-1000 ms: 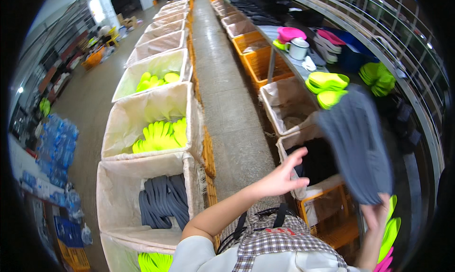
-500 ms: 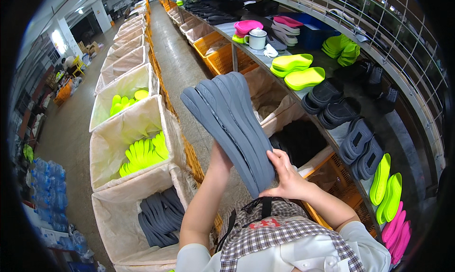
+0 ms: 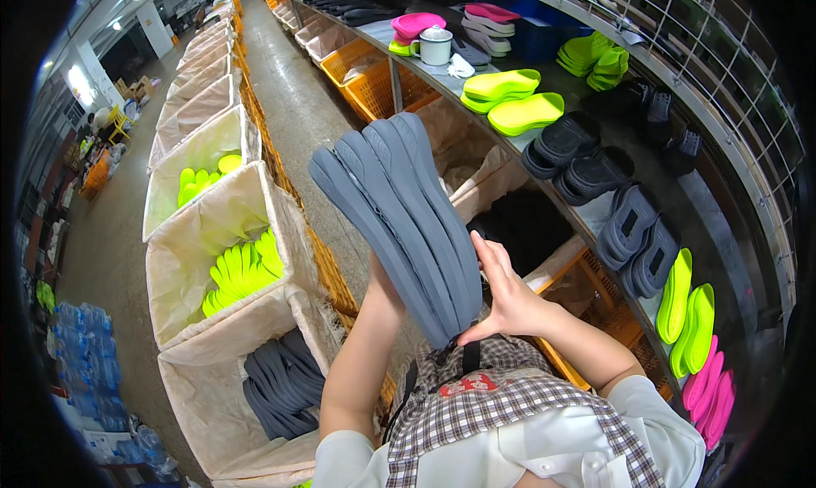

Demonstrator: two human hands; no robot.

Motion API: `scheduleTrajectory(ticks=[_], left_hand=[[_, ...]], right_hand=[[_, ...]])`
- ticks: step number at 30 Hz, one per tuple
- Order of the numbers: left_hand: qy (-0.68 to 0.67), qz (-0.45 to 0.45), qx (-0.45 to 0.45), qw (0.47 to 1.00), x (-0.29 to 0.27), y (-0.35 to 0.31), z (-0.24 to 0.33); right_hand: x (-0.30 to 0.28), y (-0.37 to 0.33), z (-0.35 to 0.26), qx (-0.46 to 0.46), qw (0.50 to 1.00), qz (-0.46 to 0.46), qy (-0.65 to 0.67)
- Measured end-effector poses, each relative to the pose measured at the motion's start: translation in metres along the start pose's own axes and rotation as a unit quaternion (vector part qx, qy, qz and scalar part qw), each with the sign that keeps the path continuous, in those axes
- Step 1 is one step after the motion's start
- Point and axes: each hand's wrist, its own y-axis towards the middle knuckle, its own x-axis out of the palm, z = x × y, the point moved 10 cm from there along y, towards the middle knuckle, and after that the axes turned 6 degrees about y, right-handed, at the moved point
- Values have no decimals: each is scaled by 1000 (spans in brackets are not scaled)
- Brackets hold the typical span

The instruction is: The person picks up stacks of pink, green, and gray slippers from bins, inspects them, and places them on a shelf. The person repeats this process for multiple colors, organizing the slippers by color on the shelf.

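A stack of several grey shoe soles (image 3: pixel 404 224) is tilted in front of my body, their long edges pressed together. My left hand (image 3: pixel 384 286) supports the stack from below and the left; its fingers are hidden behind the soles. At the near right end, my right hand (image 3: pixel 507 294) grips the stack, thumb at the bottom corner and fingers along the right side. Below and to the left, more grey soles (image 3: pixel 285 386) lie piled in a cloth-lined bin (image 3: pixel 200 403).
A row of lined bins runs away on the left, one holding neon-yellow soles (image 3: pixel 242 275). The shelf (image 3: pixel 531 152) on the right carries paired black, grey, yellow and pink soles and a white mug (image 3: pixel 435 48). Orange crates (image 3: pixel 361 71) stand underneath. Bottled water (image 3: pixel 89 352) is stacked far left.
The surroundings have shifted left and slightly up in the picture as the view turned. The grey stack moved a little left and up too, still in both hands; my right fingers look slightly more spread.
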Motion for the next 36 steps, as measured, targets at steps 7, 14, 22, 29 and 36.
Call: scheduleTrajectory(ticks=[7, 14, 22, 29, 36], left_hand=[[144, 60, 55, 986, 1, 4, 17], [126, 78, 94, 985, 20, 4, 26], [88, -6, 66, 994, 12, 6, 11], [97, 27, 59, 993, -12, 9, 3], [111, 28, 76, 991, -8, 2, 7]], right_hand=[[-6, 1, 10, 7, 991, 29, 129], [-8, 10, 49, 123, 923, 95, 353], [-8, 13, 58, 152, 921, 108, 343], [-7, 13, 62, 153, 912, 110, 364], [-5, 20, 55, 199, 880, 99, 420]])
